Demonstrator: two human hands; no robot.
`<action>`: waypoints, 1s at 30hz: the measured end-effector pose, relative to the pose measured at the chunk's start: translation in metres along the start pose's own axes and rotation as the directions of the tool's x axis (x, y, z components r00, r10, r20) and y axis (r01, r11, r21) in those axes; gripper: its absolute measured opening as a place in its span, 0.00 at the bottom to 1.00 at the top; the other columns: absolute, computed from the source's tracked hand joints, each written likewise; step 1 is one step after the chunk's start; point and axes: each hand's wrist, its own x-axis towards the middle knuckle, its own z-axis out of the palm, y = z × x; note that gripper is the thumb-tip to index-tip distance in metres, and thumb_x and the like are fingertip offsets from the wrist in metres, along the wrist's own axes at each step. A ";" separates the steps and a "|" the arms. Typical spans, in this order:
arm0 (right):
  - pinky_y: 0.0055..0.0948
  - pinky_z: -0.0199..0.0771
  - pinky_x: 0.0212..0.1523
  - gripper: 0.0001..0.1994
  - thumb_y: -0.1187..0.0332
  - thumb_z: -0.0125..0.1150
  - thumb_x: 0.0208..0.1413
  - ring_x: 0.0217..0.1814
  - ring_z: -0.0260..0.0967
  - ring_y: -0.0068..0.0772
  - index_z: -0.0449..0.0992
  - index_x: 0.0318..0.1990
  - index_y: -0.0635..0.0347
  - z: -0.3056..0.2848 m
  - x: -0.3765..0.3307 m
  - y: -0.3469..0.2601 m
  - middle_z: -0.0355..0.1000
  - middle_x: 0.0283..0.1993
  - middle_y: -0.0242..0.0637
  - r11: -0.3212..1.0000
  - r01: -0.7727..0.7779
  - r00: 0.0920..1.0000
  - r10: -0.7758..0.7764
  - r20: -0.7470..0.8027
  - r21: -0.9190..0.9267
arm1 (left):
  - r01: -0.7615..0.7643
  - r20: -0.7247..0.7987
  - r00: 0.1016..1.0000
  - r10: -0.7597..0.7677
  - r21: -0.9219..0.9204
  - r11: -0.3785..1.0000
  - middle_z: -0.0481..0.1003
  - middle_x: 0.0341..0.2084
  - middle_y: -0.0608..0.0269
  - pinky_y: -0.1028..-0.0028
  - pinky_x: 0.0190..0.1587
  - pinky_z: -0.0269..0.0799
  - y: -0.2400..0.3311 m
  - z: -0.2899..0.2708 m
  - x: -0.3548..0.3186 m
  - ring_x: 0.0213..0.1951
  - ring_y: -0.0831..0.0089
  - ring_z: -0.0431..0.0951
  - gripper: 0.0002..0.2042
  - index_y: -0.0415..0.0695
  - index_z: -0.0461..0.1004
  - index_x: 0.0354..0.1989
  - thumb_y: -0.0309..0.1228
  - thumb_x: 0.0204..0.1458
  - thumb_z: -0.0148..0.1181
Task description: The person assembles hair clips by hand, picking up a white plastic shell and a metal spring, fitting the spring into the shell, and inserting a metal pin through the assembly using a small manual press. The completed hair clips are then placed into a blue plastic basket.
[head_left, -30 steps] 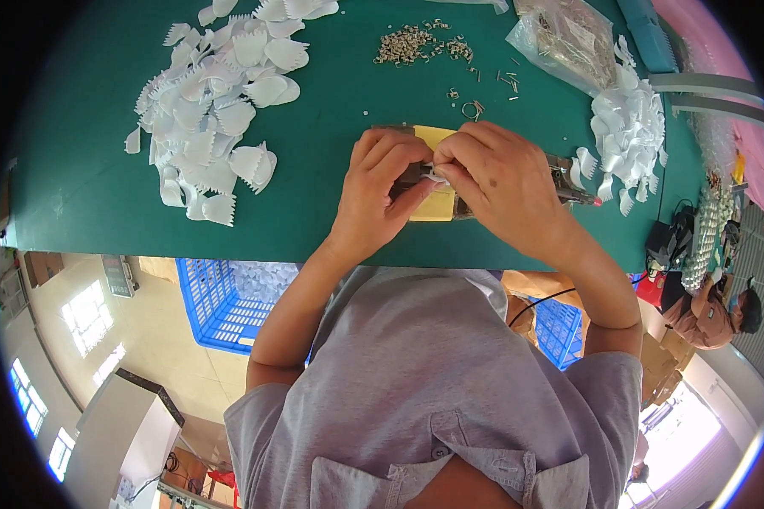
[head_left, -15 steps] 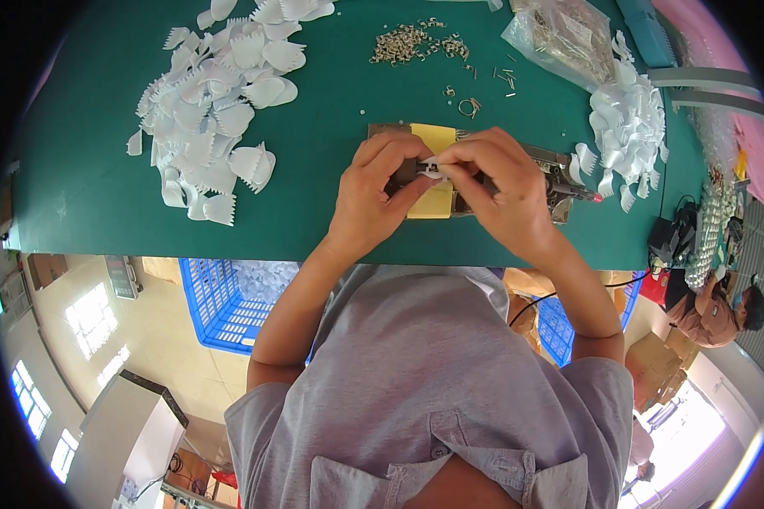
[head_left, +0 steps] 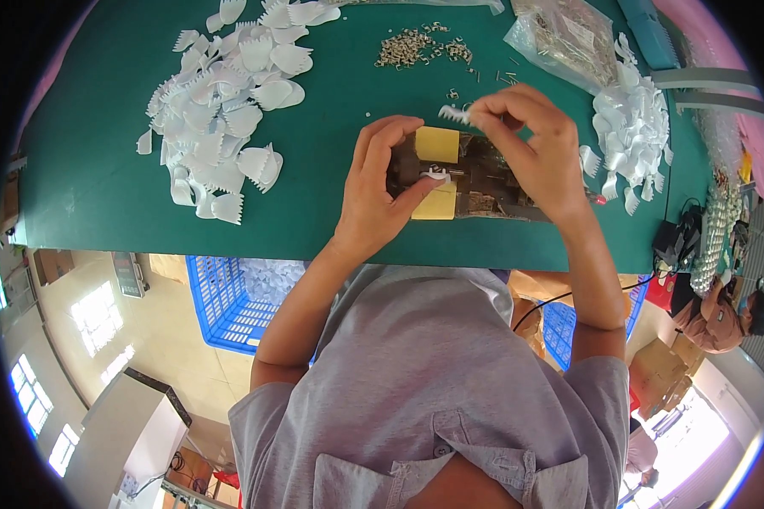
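Note:
My left hand (head_left: 380,191) rests on a dark jig with yellow pads (head_left: 450,174) on the green table (head_left: 93,170), its thumb beside a small white piece (head_left: 435,176) seated on the jig. My right hand (head_left: 530,148) is raised just above the jig's far side and pinches a small white comb-shaped plastic piece (head_left: 452,114) between thumb and fingertips. The jig's right part is hidden under my right hand.
A big heap of white comb pieces (head_left: 225,93) lies at the left, a smaller heap (head_left: 632,131) at the right. Small metal parts (head_left: 416,47) and a clear bag (head_left: 569,34) sit at the far edge. Blue crates (head_left: 229,297) stand below the table.
My right hand has lifted off the jig and moved up and away with a white comb piece. My left hand stayed on the jig, and the yellow pads are now uncovered.

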 end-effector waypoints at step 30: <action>0.40 0.70 0.44 0.02 0.72 0.69 0.55 0.35 0.72 0.41 0.81 0.32 0.58 0.025 -0.024 -0.013 0.75 0.30 0.35 0.996 -0.031 0.983 0.016 0.183 0.082 | -0.021 0.073 0.997 0.021 -0.001 1.000 0.77 0.52 0.59 0.72 0.51 0.80 -0.010 -0.001 -0.004 0.50 0.70 0.81 0.35 0.43 0.65 0.68 0.15 0.50 0.72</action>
